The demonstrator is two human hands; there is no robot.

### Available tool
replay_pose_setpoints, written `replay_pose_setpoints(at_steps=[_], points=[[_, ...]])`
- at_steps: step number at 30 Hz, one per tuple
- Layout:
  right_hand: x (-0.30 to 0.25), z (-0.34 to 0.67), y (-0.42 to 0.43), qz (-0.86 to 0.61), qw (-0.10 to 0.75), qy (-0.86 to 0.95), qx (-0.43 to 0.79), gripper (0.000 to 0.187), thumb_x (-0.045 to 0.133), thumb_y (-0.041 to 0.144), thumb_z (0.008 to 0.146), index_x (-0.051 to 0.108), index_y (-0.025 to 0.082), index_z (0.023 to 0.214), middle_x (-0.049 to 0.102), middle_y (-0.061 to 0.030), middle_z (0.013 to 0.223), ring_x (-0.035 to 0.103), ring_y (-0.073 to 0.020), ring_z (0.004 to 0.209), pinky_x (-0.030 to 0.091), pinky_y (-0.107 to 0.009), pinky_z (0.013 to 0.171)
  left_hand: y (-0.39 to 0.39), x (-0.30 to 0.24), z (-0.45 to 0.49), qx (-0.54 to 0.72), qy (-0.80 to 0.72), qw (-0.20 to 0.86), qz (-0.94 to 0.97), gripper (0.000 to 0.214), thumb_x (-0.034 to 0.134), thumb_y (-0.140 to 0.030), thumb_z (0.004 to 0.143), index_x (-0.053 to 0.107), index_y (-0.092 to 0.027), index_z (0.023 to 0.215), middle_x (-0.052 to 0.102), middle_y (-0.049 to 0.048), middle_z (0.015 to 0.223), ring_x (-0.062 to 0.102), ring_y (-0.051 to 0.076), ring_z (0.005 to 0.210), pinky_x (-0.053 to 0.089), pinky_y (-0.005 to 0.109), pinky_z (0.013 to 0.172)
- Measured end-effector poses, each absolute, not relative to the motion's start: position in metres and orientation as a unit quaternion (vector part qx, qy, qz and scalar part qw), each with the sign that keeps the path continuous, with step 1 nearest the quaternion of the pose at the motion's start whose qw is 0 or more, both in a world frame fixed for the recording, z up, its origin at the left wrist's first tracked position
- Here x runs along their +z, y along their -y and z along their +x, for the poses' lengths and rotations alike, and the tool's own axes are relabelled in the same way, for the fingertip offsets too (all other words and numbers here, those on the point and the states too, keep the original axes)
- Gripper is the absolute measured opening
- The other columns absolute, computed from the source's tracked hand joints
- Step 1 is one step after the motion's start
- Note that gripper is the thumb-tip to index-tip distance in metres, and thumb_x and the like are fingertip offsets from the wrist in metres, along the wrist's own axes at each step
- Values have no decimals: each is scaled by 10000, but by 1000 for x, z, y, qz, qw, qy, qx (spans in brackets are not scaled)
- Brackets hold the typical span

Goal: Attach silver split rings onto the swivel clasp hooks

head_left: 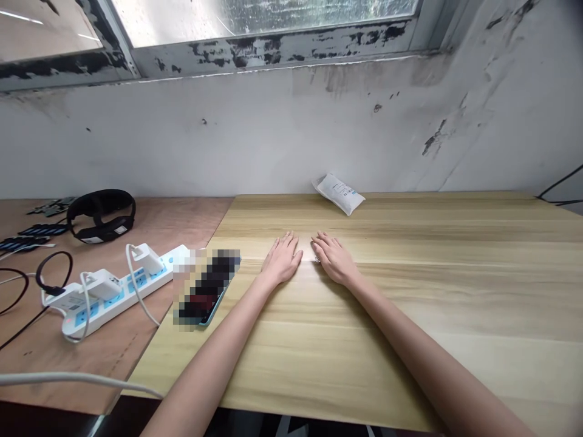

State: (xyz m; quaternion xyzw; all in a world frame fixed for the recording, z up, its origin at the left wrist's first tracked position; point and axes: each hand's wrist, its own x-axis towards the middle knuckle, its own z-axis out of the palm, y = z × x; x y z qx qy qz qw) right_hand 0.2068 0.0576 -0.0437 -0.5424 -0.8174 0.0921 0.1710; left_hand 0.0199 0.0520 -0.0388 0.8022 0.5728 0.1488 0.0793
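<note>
My left hand [281, 260] lies palm down on the wooden table [410, 243], fingers stretched forward and thumb out to the right. Just to its right, my right hand [334, 258] rests flat as well, its fingers pointing away from me and a narrow gap between the two hands. By the right thumb there is something tiny and shiny [316, 260], too small to make out. Neither hand holds anything. Beyond the hands, near the wall, lies a white plastic packet [340, 194] with printing on it. Left of my left forearm is a phone [210, 288], partly blurred out.
On the reddish-brown table [182, 218] at left sits a white power strip [127, 297] with several plugged-in chargers and cables. Behind it stands a black headband-like device [102, 218]. A white cable [77, 377] crosses the front left. The wall [273, 133] and window close off the back.
</note>
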Motion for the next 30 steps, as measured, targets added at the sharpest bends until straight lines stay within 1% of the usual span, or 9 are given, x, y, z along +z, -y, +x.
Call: replay_pose_setpoints(at_steps=[3,5,7,11,15,17,23,27,30], points=[[-46,218,-48,-523,166,832,79,559,233,458,1017,454,160,1435,385,-103,1532,287,-232,1446,193,-444,1190,-42,-39,11,165,-562,87,806,525,372,-384,973,423,-117,1422,348,132,1545,266,219,1464,167,437,1225],[-47,223,-43,-509,155,844,63,617,311,524,989,402,145,1468,366,-119,1540,292,-255,1443,203,-445,1187,-35,-40,4,175,-545,95,814,546,399,-399,966,404,-119,1434,362,134,1538,287,228,1456,184,443,1222],[-48,225,-38,-505,159,847,51,614,332,521,985,402,145,1465,375,-123,1534,307,-255,1436,232,-441,1176,-29,-41,-1,200,-535,98,815,554,436,-408,954,399,-135,1435,378,136,1529,315,239,1443,213,453,1213],[-46,223,-33,-487,206,849,13,450,421,434,974,561,180,1319,554,-104,1392,462,-248,1317,361,-410,1082,-24,-43,-7,250,-514,94,815,426,504,-329,932,515,-158,1322,531,128,1411,451,236,1355,301,445,1180],[-41,219,-29,-464,235,854,-29,279,483,341,964,664,191,1115,673,-88,1167,565,-236,1117,412,-378,981,-28,-40,-12,279,-508,104,808,387,542,-300,914,548,-171,1279,592,114,1335,527,236,1274,405,418,1109],[-39,216,-29,-458,233,857,-49,238,476,292,970,681,186,1029,688,-84,1072,579,-223,1034,417,-360,938,-31,-38,-15,285,-496,114,812,382,564,-310,906,561,-186,1267,611,102,1305,554,232,1235,437,400,1074],[-38,212,-35,-437,223,864,-111,254,452,166,966,668,177,832,678,-64,903,572,-200,892,390,-343,870,-36,-36,-20,276,-458,104,838,197,532,-279,935,691,-231,1042,651,68,1188,584,220,1135,486,377,974],[-36,216,-38,-450,256,851,-89,215,479,157,951,654,184,831,673,-50,891,571,-187,870,383,-337,846,-36,-37,-17,283,-449,89,843,185,526,-245,937,695,-231,1014,640,74,1172,560,223,1134,486,376,949],[-34,221,-39,-446,267,853,-52,194,488,175,950,662,188,864,673,-49,920,580,-187,880,393,-338,831,-34,-35,-14,299,-454,99,833,136,561,-238,918,695,-221,927,638,71,1134,558,224,1108,484,373,921]])
